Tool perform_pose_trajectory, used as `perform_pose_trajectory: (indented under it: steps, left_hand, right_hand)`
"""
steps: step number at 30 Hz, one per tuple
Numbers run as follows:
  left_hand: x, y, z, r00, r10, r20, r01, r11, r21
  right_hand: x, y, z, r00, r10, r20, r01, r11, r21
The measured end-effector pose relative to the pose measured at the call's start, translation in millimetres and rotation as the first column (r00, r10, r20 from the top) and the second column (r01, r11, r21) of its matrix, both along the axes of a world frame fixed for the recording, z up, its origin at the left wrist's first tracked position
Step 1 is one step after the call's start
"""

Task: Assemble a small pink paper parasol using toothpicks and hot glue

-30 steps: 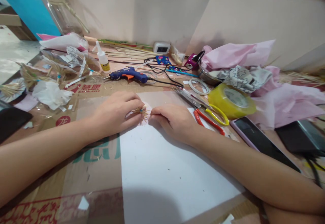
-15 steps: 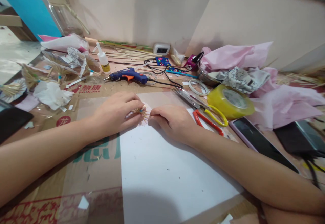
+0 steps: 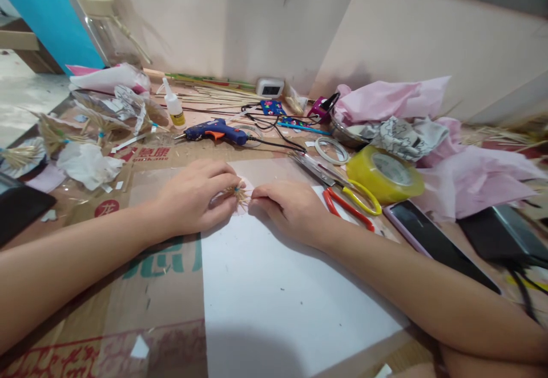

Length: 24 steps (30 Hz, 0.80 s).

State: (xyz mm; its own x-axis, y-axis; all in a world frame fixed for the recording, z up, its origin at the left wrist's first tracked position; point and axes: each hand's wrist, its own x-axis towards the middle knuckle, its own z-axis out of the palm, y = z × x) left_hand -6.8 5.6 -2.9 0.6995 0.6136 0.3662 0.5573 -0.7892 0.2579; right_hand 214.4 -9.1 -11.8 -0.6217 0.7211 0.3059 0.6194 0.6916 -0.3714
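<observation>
My left hand [image 3: 199, 195] is closed around a small straw bundle [image 3: 241, 194] bound with a bit of blue. Its thumb and fingers grip the bundle from the left, and the straw ends fan out to the right. Beneath the straws lies a thin pale pink paper piece [image 3: 243, 209]. My right hand [image 3: 291, 209] is pinched shut at the right edge of this paper; its fingertips hide the exact grip. Both hands rest over the top part of a white sheet [image 3: 278, 281], which lies on printed cardboard [image 3: 162, 304].
Scissors [image 3: 338, 187] and a yellow tape roll [image 3: 381, 175] lie right of my hands, near a phone [image 3: 440, 246]. Behind are a blue glue gun [image 3: 216, 131] and a glue bottle [image 3: 174, 107]. Straw fans [image 3: 100, 124] lie left; pink paper [image 3: 479, 172] lies right.
The view has shifted slightly. Both hands stay in nearly the same place with the same grip, and the straw ends show a little more between them.
</observation>
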Motion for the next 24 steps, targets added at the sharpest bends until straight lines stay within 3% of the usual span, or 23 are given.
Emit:
perform_pose_trajectory:
  steps: [24]
  left_hand:
    - [0.2,1.9,-0.5,1.000,0.007,-0.013,-0.007,1.000,0.000]
  right_hand:
    - [-1.0,0.0,1.1,1.000,0.013,0.011,-0.012,1.000,-0.023]
